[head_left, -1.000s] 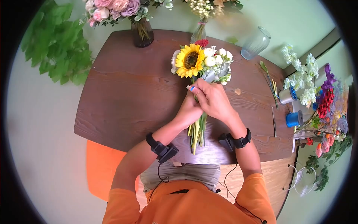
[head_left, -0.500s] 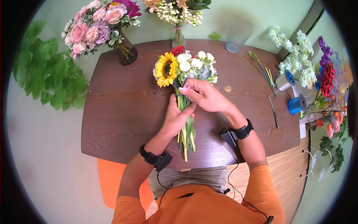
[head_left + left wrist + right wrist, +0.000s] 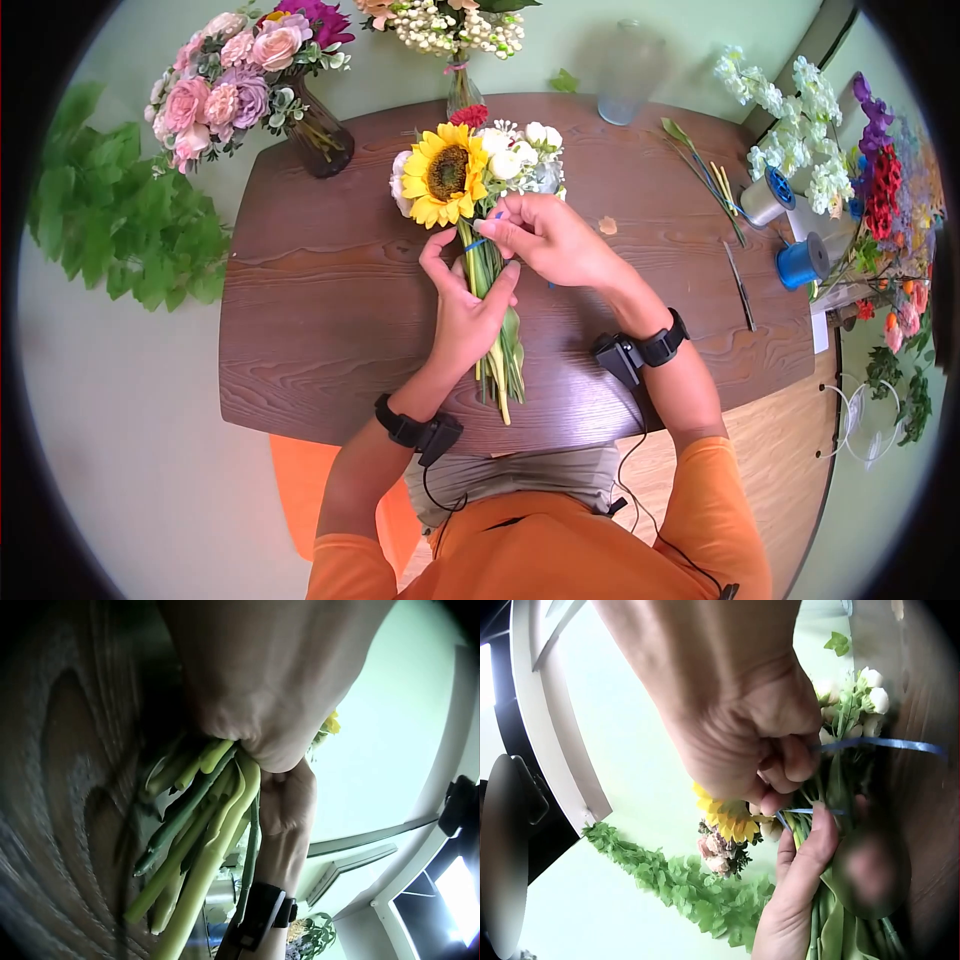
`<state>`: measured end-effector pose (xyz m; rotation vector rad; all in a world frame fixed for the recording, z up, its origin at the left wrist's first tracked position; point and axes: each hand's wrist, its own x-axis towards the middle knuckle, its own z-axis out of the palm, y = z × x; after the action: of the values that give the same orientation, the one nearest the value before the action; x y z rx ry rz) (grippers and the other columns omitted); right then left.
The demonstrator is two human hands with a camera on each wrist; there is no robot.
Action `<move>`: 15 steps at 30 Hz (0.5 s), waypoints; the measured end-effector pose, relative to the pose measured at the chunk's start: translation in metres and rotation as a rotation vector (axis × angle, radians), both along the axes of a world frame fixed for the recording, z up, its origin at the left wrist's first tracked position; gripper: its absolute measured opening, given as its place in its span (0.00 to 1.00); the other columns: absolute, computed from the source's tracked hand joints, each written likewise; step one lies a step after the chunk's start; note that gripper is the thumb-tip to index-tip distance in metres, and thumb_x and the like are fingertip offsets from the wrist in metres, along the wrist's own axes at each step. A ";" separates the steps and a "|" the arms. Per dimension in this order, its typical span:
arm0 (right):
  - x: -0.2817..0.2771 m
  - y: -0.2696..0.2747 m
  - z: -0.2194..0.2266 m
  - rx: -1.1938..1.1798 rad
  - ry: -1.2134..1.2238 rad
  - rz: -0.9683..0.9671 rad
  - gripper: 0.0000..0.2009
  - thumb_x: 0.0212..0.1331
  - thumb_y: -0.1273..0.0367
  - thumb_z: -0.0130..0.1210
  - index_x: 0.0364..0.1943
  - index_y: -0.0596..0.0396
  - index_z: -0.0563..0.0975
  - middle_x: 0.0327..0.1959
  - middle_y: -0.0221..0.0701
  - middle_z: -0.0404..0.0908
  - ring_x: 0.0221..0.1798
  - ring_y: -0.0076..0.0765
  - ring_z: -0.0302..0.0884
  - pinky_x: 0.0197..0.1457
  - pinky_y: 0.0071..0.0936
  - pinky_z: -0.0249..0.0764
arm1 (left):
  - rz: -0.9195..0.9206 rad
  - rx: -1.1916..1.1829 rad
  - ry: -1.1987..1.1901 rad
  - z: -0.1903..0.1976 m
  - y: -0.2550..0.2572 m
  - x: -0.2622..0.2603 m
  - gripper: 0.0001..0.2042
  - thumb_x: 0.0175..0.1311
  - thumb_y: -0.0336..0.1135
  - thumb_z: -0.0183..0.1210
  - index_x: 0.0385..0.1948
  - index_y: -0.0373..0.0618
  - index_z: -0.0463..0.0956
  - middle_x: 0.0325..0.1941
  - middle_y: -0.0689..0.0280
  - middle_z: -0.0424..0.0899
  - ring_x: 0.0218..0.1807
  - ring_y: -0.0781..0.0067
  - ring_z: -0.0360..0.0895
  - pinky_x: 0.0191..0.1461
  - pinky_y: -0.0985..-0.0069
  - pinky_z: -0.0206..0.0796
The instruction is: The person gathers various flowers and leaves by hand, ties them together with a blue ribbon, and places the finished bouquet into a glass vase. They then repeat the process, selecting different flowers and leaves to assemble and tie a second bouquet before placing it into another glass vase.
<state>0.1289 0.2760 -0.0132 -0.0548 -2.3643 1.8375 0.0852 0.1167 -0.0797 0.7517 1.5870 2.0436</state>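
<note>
A bouquet with a sunflower (image 3: 447, 172), white blooms and a small red flower lies over the table, its green stems (image 3: 498, 375) toward the person. The left hand (image 3: 466, 308) holds the stems, fingers and thumb around them. Just below the blooms, the right hand (image 3: 556, 240) pinches a blue ribbon. In the right wrist view the ribbon (image 3: 885, 742) sticks out past the right hand (image 3: 742, 727), and a blue band circles the stems above the left thumb (image 3: 814, 847). The left wrist view shows stem ends (image 3: 202, 877) below the left hand (image 3: 262, 682).
On the brown table (image 3: 310, 320) stand a dark vase (image 3: 322, 140) of pink flowers, a second flower vase and a glass vase (image 3: 625, 90). At the right are a white spool (image 3: 767, 197), a blue spool (image 3: 802, 262), loose stems and a thin dark tool (image 3: 740, 286).
The hands have drawn apart from their overlapped grip, and the blue band now shows. The left index finger has lifted. The bouquet has shifted left in the view, which has itself moved.
</note>
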 end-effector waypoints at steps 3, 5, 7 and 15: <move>0.001 0.006 0.003 -0.021 -0.031 0.055 0.12 0.74 0.65 0.57 0.34 0.57 0.77 0.24 0.18 0.74 0.27 0.11 0.63 0.29 0.18 0.63 | 0.008 0.004 0.018 0.007 0.000 0.003 0.34 0.69 0.21 0.59 0.66 0.51 0.42 0.50 0.56 0.77 0.33 0.77 0.78 0.34 0.79 0.74; 0.003 0.008 0.006 -0.013 -0.035 0.080 0.12 0.74 0.65 0.56 0.34 0.57 0.78 0.24 0.18 0.74 0.27 0.11 0.64 0.29 0.18 0.63 | -0.001 0.031 0.030 -0.001 0.001 0.000 0.32 0.70 0.22 0.59 0.66 0.51 0.44 0.50 0.57 0.76 0.33 0.77 0.78 0.33 0.79 0.74; 0.005 0.009 0.010 0.007 -0.030 0.071 0.10 0.74 0.65 0.57 0.35 0.56 0.77 0.25 0.18 0.74 0.29 0.11 0.65 0.31 0.18 0.64 | -0.008 0.056 0.041 -0.003 0.001 -0.002 0.30 0.70 0.23 0.58 0.65 0.51 0.46 0.50 0.59 0.76 0.33 0.77 0.78 0.32 0.79 0.74; 0.007 -0.001 0.008 0.177 0.161 -0.026 0.08 0.73 0.68 0.56 0.36 0.58 0.76 0.23 0.29 0.78 0.27 0.22 0.73 0.32 0.28 0.71 | -0.092 0.045 -0.154 0.005 -0.002 -0.008 0.23 0.73 0.28 0.57 0.61 0.48 0.53 0.45 0.64 0.78 0.31 0.79 0.77 0.30 0.80 0.71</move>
<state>0.1357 0.2747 -0.0054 0.0788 -2.3887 1.5511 0.0769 0.1143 -0.0750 0.6533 1.4004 2.0251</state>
